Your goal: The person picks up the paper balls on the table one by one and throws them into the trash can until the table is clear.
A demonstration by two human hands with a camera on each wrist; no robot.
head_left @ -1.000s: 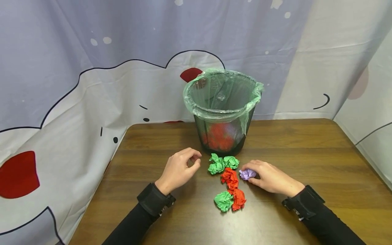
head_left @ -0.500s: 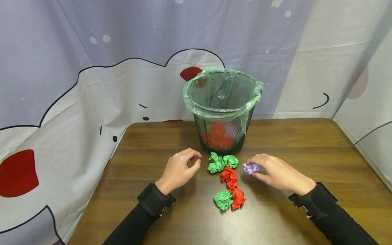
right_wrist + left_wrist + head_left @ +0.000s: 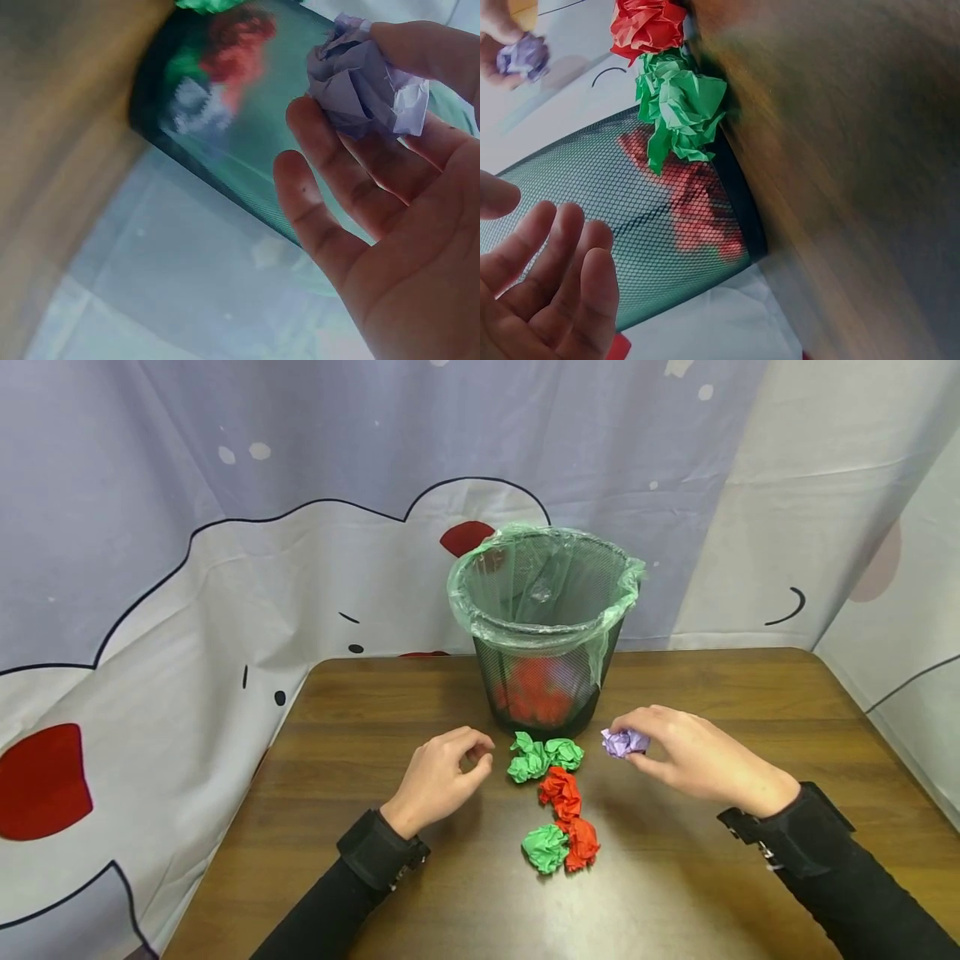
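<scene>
My right hand pinches a crumpled ball of purple paper between thumb and fingers, held up off the table. The right wrist view shows the purple paper ball at the fingertips, with the wastebasket behind it. My left hand holds nothing; its fingers are loosely curled just left of the green paper balls. Below those lie red paper balls, and another green paper ball sits nearest me beside a red one.
A black mesh wastebasket with a green plastic liner stands at the back of the wooden table. Red and purple crumpled paper shows through its mesh. A patterned curtain hangs behind the table.
My right hand has lifted the purple paper ball off the table and moved it up and slightly right, away from the red balls. My left hand has stayed in place.
</scene>
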